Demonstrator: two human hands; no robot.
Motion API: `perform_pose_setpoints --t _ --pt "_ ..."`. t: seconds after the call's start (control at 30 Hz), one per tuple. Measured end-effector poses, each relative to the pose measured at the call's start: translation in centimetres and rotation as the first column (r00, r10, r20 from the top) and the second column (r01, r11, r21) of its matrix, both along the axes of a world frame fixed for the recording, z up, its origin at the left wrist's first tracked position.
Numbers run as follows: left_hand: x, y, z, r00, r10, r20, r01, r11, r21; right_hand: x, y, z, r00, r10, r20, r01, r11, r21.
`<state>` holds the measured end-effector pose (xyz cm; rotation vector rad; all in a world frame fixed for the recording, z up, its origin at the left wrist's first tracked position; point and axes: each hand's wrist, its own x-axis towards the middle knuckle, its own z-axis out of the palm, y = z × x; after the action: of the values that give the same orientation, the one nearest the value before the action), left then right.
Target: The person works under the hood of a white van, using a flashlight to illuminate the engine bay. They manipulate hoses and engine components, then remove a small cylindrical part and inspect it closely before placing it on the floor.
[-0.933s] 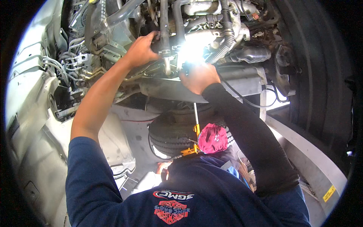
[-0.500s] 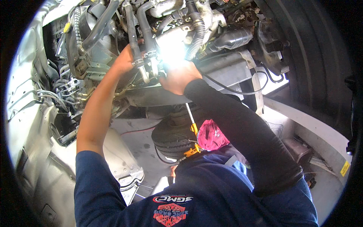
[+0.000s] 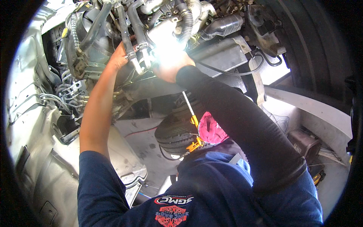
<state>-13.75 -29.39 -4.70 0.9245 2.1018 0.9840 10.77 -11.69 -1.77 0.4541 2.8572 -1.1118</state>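
My left hand (image 3: 121, 56) reaches in beside two black rubber hoses (image 3: 124, 30) that are clamped onto pale metal pipe ends (image 3: 137, 67). Its fingers go behind the nearer hose and are mostly hidden. To the right of the pipes is my right hand (image 3: 174, 67), at the end of a black-sleeved arm. A strong white glare (image 3: 168, 51) washes out its fingers, so what they hold, if anything, does not show. Just above the glare hangs a ribbed corrugated hose (image 3: 185, 24).
A black cable (image 3: 223, 73) loops right of my right hand. Below the hands are a tire (image 3: 172, 138), a yellow tool (image 3: 195, 145) with a silver rod, and a pink cloth (image 3: 211, 130). Pale body panels (image 3: 28, 94) line the left; a dark curved liner (image 3: 310, 49) borders the right.
The engine parts and both hands sit slightly higher and farther left in the picture. Both hands stay among the hoses, with no visible taking hold or letting go.
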Motion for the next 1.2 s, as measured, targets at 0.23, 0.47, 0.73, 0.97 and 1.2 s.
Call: perform_pose_setpoints --t 0.23,0.47,0.73,0.97,1.2 --pt "1.6 0.8 2.1 0.995 0.051 -0.084 -0.054 0.998 -0.031 -4.1 -0.1 -0.2 0.938 -0.069 0.34 0.073 0.997 0.0" --pt "0.6 0.7 0.8 1.0 0.017 -0.02 -0.017 1.0 0.009 -4.3 0.8 -0.3 0.92 -0.158 0.359 0.229 0.96 -0.162" --pt "0.5 0.6 0.1 0.999 -0.045 -0.007 0.046 0.996 0.077 -3.5 0.6 -0.3 0.929 -0.241 0.28 0.307 0.925 -0.224" --pt "1.4 0.2 -0.4 0.999 0.001 -0.046 0.004 0.993 0.12 -3.5 0.8 -0.1 0.94 -0.221 0.258 0.282 0.932 -0.226" --pt "1.5 0.2 -0.3 0.993 -0.027 -0.117 0.041 0.992 0.119 -2.9 0.6 -0.5 0.96 -0.25 0.127 0.274 0.931 -0.24"
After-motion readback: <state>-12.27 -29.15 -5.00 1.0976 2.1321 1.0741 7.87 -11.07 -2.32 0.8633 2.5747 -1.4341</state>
